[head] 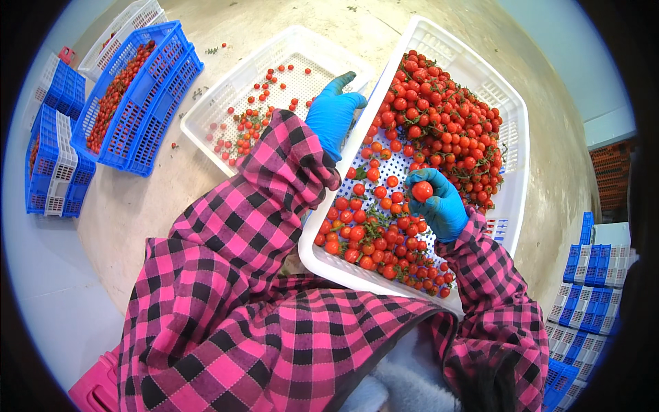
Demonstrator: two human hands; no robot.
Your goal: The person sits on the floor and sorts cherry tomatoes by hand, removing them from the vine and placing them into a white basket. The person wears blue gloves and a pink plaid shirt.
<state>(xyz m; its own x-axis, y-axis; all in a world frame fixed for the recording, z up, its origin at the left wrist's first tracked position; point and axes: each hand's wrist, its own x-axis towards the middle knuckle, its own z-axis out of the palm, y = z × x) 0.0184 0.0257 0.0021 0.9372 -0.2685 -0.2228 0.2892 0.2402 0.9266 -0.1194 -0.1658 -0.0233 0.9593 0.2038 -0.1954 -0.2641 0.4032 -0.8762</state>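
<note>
My right hand (437, 203), in a blue glove, holds one red cherry tomato (422, 191) between thumb and fingers over the white plastic crate (521, 154) in front of me. Tomatoes on green stems (443, 118) are heaped at that crate's far right; looser ones (381, 247) lie at its near end with bits of stem. My left hand (334, 116), also blue-gloved, is above the right side of a second white crate (226, 77), thumb and fingers apart, with nothing seen in it. Scattered tomatoes and stems lie in this second crate.
Stacked blue crates (149, 103) holding tomatoes stand on the floor at the left, with a white crate (121, 31) behind and more crates (51, 165) farther left. Blue and white crates (587, 298) are stacked at the far right. A loose tomato (174, 146) lies on the floor.
</note>
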